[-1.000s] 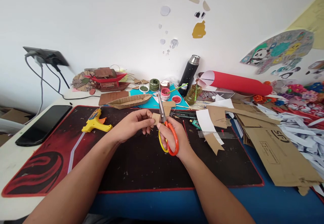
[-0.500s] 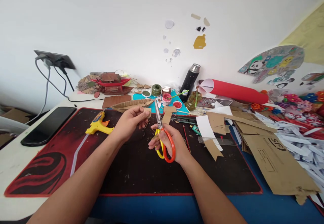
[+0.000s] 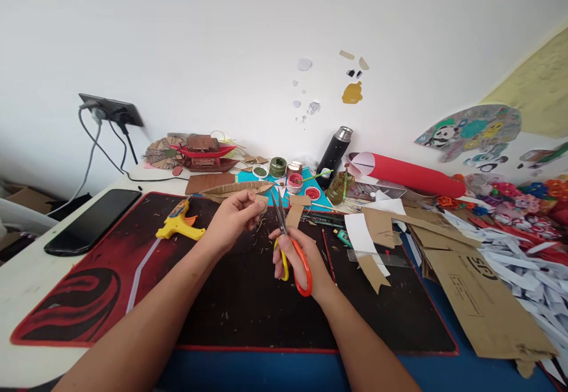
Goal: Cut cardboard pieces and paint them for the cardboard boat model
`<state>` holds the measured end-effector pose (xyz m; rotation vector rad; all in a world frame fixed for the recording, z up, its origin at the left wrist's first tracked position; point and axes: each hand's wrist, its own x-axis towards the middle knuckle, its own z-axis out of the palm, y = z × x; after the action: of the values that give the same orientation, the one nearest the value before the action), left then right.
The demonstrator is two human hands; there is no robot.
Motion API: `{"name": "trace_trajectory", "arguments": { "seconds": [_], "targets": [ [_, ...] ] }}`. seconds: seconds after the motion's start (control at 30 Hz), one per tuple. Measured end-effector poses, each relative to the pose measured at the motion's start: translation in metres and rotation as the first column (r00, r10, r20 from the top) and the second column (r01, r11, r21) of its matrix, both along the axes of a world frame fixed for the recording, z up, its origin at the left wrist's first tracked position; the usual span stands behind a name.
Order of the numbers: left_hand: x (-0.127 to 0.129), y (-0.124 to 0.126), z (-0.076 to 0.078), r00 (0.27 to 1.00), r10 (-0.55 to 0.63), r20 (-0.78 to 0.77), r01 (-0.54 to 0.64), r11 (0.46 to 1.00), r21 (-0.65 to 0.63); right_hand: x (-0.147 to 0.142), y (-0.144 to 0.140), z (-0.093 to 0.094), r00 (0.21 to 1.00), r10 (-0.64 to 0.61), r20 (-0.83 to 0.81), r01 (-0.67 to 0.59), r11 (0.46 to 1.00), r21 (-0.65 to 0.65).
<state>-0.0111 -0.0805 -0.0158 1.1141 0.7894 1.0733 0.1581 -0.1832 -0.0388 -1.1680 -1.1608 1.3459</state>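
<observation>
While a glue gun (image 3: 180, 224) lies left of the hands on the dark mat (image 3: 248, 297), cardboard sheets (image 3: 470, 274), a ruler (image 3: 381, 256) and paint jars (image 3: 293, 180) crowd the right and back. The left hand (image 3: 231, 222) pinches a small cardboard scrap (image 3: 262, 203) above the mat. Just beside it, the right hand (image 3: 299, 259) grips scissors (image 3: 288, 244), blades nearly closed and pointing up next to the scrap.

The flat cardboard sheet (image 3: 483, 297) bears a dark printed logo, seemingly "SF"; nothing else is legible.
</observation>
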Motion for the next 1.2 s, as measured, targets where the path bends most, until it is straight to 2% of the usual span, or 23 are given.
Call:
{"name": "trace_trajectory", "arguments": {
  "seconds": [0.17, 0.4, 1.2],
  "targets": [
    [0.0024, -0.0038, 0.001, 0.999, -0.052, -0.006, 0.052, 0.998, 0.023, -0.0014, -0.0009, 0.003, 1.0, -0.002, 0.029, 0.002, 1.0, -0.024],
    [0.0038, -0.0051, -0.0021, 0.996, -0.089, -0.027, 0.089, 0.996, 0.015, -0.0013, -0.0011, -0.0028, 0.997, 0.007, 0.081, -0.005, 1.0, -0.028],
    [0.0039, -0.0059, 0.0005, 0.997, -0.073, -0.039, 0.075, 0.997, 0.03, -0.0004, -0.0029, -0.0052, 0.994, 0.025, 0.106, -0.026, 1.0, 0.003]
  ]
}}
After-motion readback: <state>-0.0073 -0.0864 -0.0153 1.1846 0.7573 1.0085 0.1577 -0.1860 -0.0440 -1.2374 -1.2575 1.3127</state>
